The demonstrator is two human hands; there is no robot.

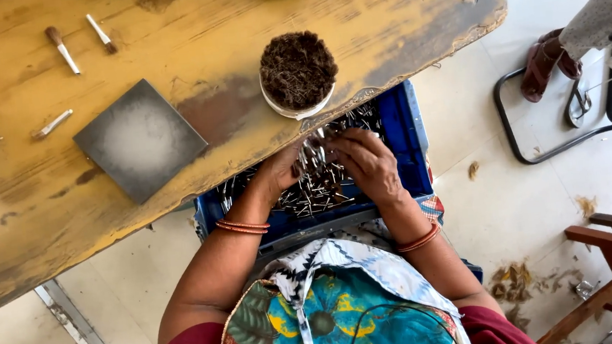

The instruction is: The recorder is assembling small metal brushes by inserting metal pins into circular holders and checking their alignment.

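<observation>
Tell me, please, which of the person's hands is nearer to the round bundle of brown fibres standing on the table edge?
Left. The left hand is in the blue crate just below the fibre bundle, under the table edge; the right hand is farther to the side.

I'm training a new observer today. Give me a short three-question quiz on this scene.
1. True or false: both hands are in the blue crate.
2. What fills the crate? A) metal tubes B) coins C) cloth
3. Which thing on the table stands nearest the hands?

Key:
1. True: left hand and right hand are in it.
2. A, metal tubes.
3. The round brown bristle bundle, near the table edge.
</observation>
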